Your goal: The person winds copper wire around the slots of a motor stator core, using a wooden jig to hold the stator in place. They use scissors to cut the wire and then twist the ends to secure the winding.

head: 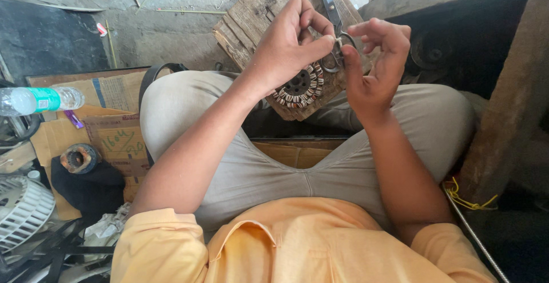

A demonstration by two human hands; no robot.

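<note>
I sit cross-legged with both hands raised over a worn wooden block (251, 14). My left hand (289, 42) pinches a small pale piece between thumb and fingers, right where it meets my right hand (374, 68). The right hand's fingertips touch the same small piece. Just under my left hand, a round motor stator (300, 85) with copper windings and pale insulation strips lies on the block. A pair of metal scissors (329, 8) rests on the block behind my hands, its handles partly hidden by my fingers.
A clear plastic water bottle (37, 100) lies at left on flattened cardboard (114, 137). A small round motor part (79, 158) and a white fan guard (23, 208) sit at lower left. A dark wooden frame (503, 111) stands at right, with yellow wire (466, 200) beside it.
</note>
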